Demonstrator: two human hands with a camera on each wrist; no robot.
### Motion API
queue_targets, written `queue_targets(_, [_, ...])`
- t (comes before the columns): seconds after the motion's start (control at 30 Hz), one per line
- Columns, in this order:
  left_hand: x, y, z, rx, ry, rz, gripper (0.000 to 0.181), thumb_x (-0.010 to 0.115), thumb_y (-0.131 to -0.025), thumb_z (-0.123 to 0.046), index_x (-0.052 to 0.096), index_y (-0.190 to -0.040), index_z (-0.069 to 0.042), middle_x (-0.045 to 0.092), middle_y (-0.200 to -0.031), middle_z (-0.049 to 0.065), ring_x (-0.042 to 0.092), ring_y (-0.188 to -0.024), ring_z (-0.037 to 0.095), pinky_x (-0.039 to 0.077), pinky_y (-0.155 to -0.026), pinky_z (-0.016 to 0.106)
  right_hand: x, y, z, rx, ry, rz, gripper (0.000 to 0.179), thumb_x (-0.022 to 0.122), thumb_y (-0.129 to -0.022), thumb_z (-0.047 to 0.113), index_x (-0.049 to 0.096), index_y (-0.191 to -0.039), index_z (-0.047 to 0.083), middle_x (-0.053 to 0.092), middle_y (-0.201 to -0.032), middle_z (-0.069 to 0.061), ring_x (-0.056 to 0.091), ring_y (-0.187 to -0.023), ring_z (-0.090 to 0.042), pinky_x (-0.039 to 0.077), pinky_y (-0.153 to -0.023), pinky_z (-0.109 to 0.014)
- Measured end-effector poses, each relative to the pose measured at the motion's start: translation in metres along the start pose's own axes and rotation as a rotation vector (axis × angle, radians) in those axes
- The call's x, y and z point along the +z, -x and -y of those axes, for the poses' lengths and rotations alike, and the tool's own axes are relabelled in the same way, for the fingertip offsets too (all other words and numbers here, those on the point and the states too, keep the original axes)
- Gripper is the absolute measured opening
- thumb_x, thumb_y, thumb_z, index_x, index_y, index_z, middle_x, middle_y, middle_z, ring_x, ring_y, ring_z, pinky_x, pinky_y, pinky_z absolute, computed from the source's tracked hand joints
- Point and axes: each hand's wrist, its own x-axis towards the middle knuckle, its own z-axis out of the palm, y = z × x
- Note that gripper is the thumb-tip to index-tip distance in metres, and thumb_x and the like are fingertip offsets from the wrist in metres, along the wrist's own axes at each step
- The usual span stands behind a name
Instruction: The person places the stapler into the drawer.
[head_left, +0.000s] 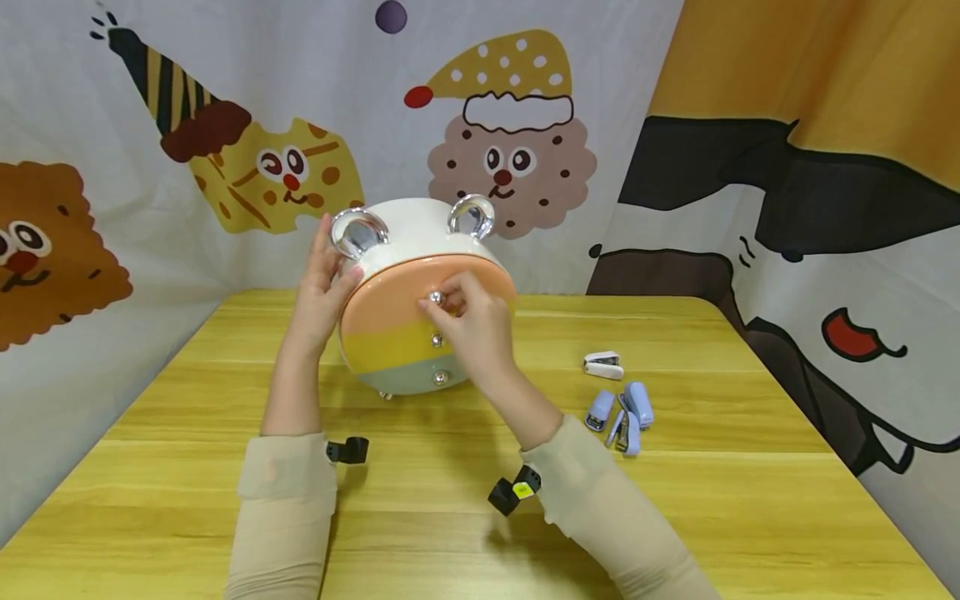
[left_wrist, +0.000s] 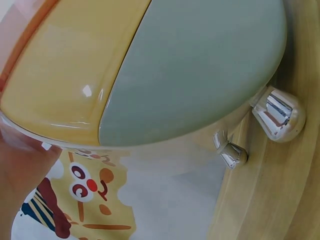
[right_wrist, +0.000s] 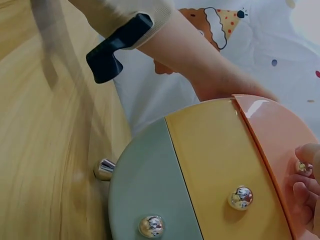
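A small rounded cabinet with a white shell and silver ears stands on short silver feet. Its front has an orange drawer, a yellow drawer and a green drawer, each with a silver knob. My right hand pinches the top knob between thumb and fingers. In the right wrist view, the orange front's edge stands slightly proud of the yellow one. My left hand rests against the cabinet's left side, thumb near the front rim and fingers extended up beside the ear.
Right of the cabinet on the wooden table lie a white mini stapler and several blue mini staplers. A cartoon-printed curtain hangs behind the table. Black camera mounts are worn on both wrists.
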Motion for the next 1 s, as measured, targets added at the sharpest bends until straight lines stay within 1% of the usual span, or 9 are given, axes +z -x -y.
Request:
queue_targets(0.07, [0.0,0.001,0.0,-0.005,-0.009,-0.002,0.076,0.055,-0.096,-0.012,0.012,-0.155,-0.033,0.037,-0.147,0.018,0.041,-0.123,0.023,0.04,-0.097,0.028,0.002,-0.002,0.0,0.016,0.007,0.007,0.025,0.078,-0.081,0.019,0.06,-0.09,0.006,0.065,-0.073,0.0,0.058,-0.063,-0.008,0.048,-0.059,-0.019])
queue_targets(0.17, [-0.001,0.001,-0.001,-0.016,-0.02,-0.001,0.076,0.055,-0.096,-0.015,0.011,-0.154,-0.035,0.036,-0.148,0.017,0.04,-0.126,0.025,0.039,-0.1,0.033,0.004,-0.005,0.0,0.039,0.012,0.011,0.024,0.078,-0.081,0.019,0.06,-0.09,0.006,0.066,-0.073,0.0,0.059,-0.064,-0.01,0.048,-0.061,-0.018])
queue_targets(0.37, [-0.003,0.002,0.0,-0.011,-0.017,-0.006,0.077,0.056,-0.095,-0.014,0.011,-0.154,-0.035,0.036,-0.149,0.015,0.037,-0.128,0.027,0.035,-0.103,0.037,0.006,-0.007,0.0,0.052,0.007,0.018,0.024,0.078,-0.081,0.019,0.06,-0.089,0.006,0.066,-0.074,0.0,0.059,-0.064,-0.01,0.048,-0.061,-0.017])
queue_targets(0.57, [-0.003,0.003,0.001,-0.011,-0.02,-0.003,0.077,0.056,-0.095,-0.014,0.011,-0.155,-0.033,0.035,-0.149,0.015,0.036,-0.129,0.027,0.034,-0.105,0.039,0.003,-0.006,0.001,0.066,-0.004,0.05,0.027,0.078,-0.081,0.022,0.059,-0.091,0.007,0.065,-0.075,0.0,0.059,-0.065,-0.009,0.048,-0.061,-0.018])
queue_targets(0.67, [-0.003,0.003,0.001,-0.012,-0.014,0.0,0.078,0.057,-0.095,-0.014,0.011,-0.154,-0.034,0.035,-0.15,0.015,0.035,-0.13,0.028,0.033,-0.106,0.04,0.001,-0.001,0.0,0.063,-0.004,0.042,0.028,0.079,-0.08,0.023,0.059,-0.093,0.007,0.066,-0.075,0.001,0.058,-0.062,-0.009,0.048,-0.058,-0.019])
queue_targets(0.8, [-0.002,0.002,0.001,-0.004,-0.003,0.003,0.078,0.057,-0.094,-0.014,0.012,-0.154,-0.035,0.034,-0.15,0.016,0.033,-0.132,0.028,0.029,-0.108,0.041,0.0,0.009,-0.004,0.06,-0.003,0.008,0.031,0.08,-0.079,0.022,0.06,-0.096,0.005,0.066,-0.075,-0.001,0.057,-0.06,-0.009,0.048,-0.054,-0.02])
queue_targets(0.9, [-0.002,0.001,0.0,0.007,-0.004,0.005,0.078,0.057,-0.094,-0.014,0.011,-0.155,-0.033,0.033,-0.151,0.016,0.031,-0.133,0.028,0.027,-0.11,0.041,0.002,0.017,-0.009,0.078,0.001,-0.016,0.031,0.08,-0.079,0.023,0.06,-0.096,0.005,0.066,-0.074,-0.002,0.058,-0.059,-0.01,0.048,-0.053,-0.02])
queue_targets(1.0, [-0.002,0.0,0.0,0.012,-0.012,0.004,0.078,0.056,-0.094,-0.014,0.011,-0.155,-0.033,0.033,-0.15,0.017,0.032,-0.133,0.029,0.026,-0.11,0.041,0.005,0.025,-0.014,0.104,0.013,-0.037,0.031,0.08,-0.079,0.024,0.06,-0.094,0.005,0.066,-0.072,-0.002,0.057,-0.057,-0.01,0.048,-0.052,-0.02])
